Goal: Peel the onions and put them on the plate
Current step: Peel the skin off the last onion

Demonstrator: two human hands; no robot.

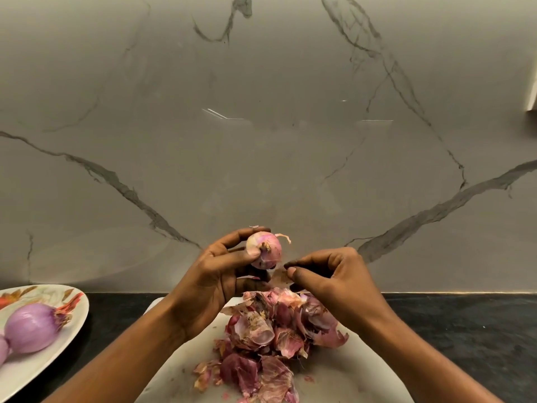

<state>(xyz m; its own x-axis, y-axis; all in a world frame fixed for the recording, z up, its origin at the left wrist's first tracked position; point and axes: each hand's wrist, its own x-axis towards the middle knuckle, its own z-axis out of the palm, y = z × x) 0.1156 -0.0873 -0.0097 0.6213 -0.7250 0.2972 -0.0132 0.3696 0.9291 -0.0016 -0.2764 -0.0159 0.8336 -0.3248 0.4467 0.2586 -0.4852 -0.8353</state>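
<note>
Grips a partly peeled onion [264,250] in the left hand [220,274], thumb and fingers curled round it, raised above a heap of purple skins [270,330] on a white board [334,373]. Pinches thumb to forefinger on the right hand [328,274] just beside that onion, apparently on a thin scrap of skin [280,276]. Shows a peeled onion [30,327] lying on a patterned plate [43,365] far left on the dark tabletop [465,330].
</note>
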